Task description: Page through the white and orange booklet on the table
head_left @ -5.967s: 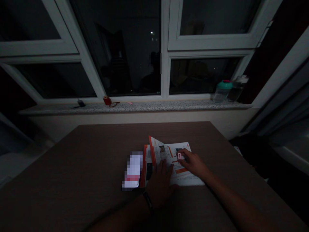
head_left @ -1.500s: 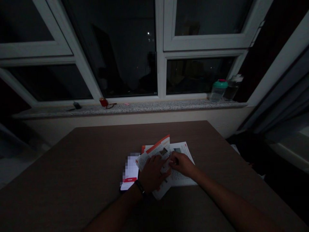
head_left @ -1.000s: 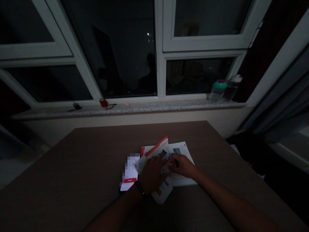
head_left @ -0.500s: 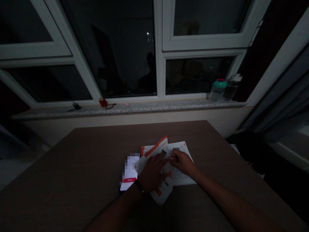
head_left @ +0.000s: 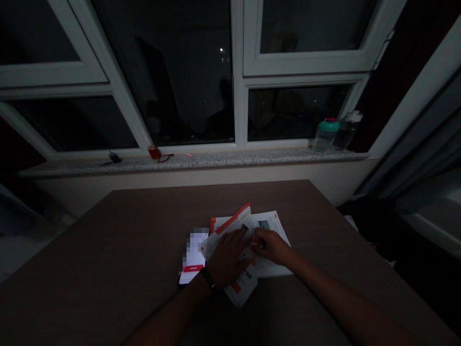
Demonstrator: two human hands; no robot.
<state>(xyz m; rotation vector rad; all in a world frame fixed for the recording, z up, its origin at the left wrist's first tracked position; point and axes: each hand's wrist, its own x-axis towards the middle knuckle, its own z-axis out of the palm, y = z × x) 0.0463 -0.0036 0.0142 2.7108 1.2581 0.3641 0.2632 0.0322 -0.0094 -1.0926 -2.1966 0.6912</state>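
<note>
A printed booklet (head_left: 272, 221) with orange accents lies open on the table. One of its pages (head_left: 242, 294) is folded over slantwise to the left, its orange-edged corner pointing away from me. My left hand (head_left: 227, 254), with a dark band at the wrist, lies spread flat on that folded page. Beside it, my right hand (head_left: 268, 244) is closed, fingers curled against the fold line. Whether those fingertips pinch the paper or only press on it is hidden. A lit phone (head_left: 196, 250) lies left of the booklet, partly under the folded page.
The brown table (head_left: 108, 250) stands below a granite windowsill (head_left: 223, 157). On the sill are a teal-lidded bottle (head_left: 326, 134), a clear bottle (head_left: 347, 130) with a white cap, a small red jar (head_left: 154, 153) and a small dark bottle (head_left: 114, 157).
My right hand has slid slightly toward me along the fold, uncovering more of a picture on the right page. My left hand and the phone have stayed in place.
</note>
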